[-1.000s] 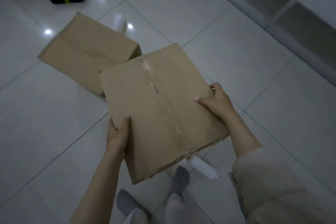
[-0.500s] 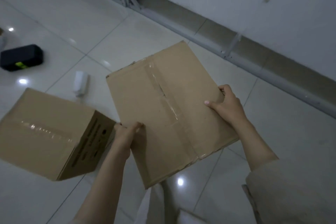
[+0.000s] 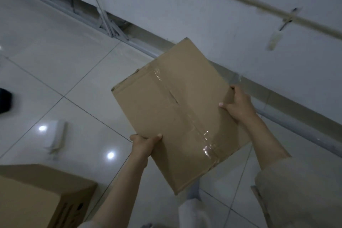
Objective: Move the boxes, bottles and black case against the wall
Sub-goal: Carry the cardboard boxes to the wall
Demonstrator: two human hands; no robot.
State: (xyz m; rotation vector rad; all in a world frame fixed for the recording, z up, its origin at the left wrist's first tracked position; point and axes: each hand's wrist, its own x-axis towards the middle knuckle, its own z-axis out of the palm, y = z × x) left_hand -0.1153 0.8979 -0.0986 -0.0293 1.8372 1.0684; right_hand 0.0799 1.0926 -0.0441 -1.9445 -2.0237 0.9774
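I hold a taped brown cardboard box (image 3: 177, 113) in the air, tilted, between both hands. My left hand (image 3: 143, 146) grips its near left edge and my right hand (image 3: 237, 104) grips its right edge. The box's far corner points at the white wall (image 3: 203, 5) and its grey skirting. A second cardboard box (image 3: 37, 196) rests on the floor at the lower left. A white bottle (image 3: 57, 135) lies on the tiles left of my arm. Only the edge of the black case (image 3: 4, 102) shows at the far left.
The floor is glossy white tile (image 3: 64, 52) with light reflections. A pale cable runs along the wall (image 3: 259, 3) with a clip and tag. A metal frame (image 3: 109, 24) stands where wall and floor meet. My legs show at the bottom.
The view has swung toward the wall. The held box has moved up and right, nearer the wall. The floor box, bottle and black case have slid left and down in view.
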